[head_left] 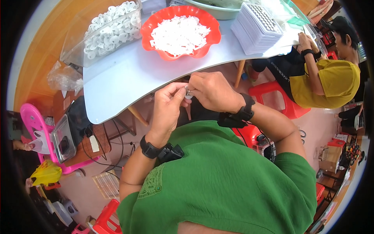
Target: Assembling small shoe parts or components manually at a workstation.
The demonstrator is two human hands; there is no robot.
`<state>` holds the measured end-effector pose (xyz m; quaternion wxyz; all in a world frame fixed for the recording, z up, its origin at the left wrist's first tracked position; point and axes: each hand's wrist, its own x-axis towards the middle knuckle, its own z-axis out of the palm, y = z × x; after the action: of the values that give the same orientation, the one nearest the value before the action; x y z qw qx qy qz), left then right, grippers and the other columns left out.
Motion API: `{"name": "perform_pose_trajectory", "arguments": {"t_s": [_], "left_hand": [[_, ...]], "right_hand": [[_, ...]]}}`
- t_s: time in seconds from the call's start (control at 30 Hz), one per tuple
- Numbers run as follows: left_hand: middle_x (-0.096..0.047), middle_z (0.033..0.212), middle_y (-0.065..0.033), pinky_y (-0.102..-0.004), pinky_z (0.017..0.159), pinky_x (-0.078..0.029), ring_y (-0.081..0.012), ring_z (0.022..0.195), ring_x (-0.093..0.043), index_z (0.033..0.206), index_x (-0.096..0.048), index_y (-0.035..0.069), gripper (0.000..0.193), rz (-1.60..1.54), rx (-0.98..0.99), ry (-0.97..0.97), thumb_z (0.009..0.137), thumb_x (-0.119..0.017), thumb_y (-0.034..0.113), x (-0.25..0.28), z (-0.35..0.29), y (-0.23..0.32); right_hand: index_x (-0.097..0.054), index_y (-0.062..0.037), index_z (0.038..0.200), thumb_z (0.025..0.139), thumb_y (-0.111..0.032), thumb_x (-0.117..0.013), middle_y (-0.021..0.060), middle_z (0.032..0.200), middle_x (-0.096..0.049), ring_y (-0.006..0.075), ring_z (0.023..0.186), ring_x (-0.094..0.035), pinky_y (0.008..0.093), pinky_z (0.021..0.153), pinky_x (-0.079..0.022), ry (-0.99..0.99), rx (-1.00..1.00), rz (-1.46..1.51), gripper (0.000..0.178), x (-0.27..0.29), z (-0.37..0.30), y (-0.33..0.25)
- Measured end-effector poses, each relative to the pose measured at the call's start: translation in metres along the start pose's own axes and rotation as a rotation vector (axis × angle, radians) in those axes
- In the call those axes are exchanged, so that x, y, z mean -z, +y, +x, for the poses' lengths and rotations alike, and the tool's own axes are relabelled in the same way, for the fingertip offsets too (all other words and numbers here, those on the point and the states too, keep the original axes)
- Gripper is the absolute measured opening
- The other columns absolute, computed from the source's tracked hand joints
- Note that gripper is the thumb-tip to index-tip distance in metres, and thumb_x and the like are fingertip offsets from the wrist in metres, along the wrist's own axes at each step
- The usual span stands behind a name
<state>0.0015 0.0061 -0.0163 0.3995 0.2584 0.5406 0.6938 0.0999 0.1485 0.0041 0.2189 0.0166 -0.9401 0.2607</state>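
Note:
In front of my chest, close to the table's near edge, my left hand (pixel 170 102) and my right hand (pixel 215 92) meet fingertip to fingertip. Between them is a small round whitish piece (pixel 188 96) with a shiny part, partly hidden by the fingers. My left thumb and forefinger pinch it, and the closed right fingers press on its upper side. Beyond the hands, a red wavy-rimmed bowl (pixel 215 38) holds a heap of small white plastic pieces (pixel 180 35). A clear plastic bin (pixel 74 47) to its left is filled with white discs (pixel 113 33) with central holes.
On the pale table (pixel 113 78), a tall stack of white trays (pixel 255 33) stands right of the bowl. A green basin (pixel 218 9) is behind it. A person in a yellow shirt (pixel 331 84) sits at the right on a red stool (pixel 274 95). A pink chair (pixel 33 117) stands left.

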Motion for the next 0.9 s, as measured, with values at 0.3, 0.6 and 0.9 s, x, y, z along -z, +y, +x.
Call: {"name": "perform_pose_trajectory", "arguments": {"t_s": [0.3,0.6,0.9], "left_hand": [[-0.065,0.091,-0.0081,-0.0201,0.063,-0.046,-0.0101,0.072,-0.059,0.107,-0.061,-0.006,0.02,-0.079,-0.013,-0.043,0.095,-0.051,0.007,0.008,-0.001,0.003],[-0.065,0.091,-0.0083,-0.02,0.063,-0.046,-0.01,0.071,-0.059,0.105,-0.062,-0.006,0.019,-0.053,-0.022,-0.045,0.095,-0.052,0.007,0.011,-0.003,-0.004],[-0.065,0.092,-0.0085,-0.0205,0.064,-0.049,-0.0111,0.073,-0.061,0.107,-0.06,-0.005,0.02,-0.31,0.043,-0.047,0.095,-0.051,0.008,0.016,0.003,0.001]], "right_hand": [[-0.06,0.0014,0.082,0.081,0.001,-0.066,0.0021,0.069,-0.059,0.0058,0.062,-0.054,0.023,0.052,-0.045,-0.072,-0.545,0.684,0.007,-0.003,0.001,0.003],[-0.062,0.0037,0.079,0.08,-0.001,-0.068,0.0038,0.065,-0.059,0.0075,0.055,-0.053,0.0224,0.047,-0.043,-0.149,-0.61,0.81,0.008,-0.002,0.007,0.003],[-0.062,0.0017,0.085,0.083,-0.004,-0.066,0.0023,0.074,-0.061,0.0054,0.059,-0.055,0.0184,0.051,-0.043,-0.173,-0.733,1.002,0.007,0.002,0.013,0.008]]}}
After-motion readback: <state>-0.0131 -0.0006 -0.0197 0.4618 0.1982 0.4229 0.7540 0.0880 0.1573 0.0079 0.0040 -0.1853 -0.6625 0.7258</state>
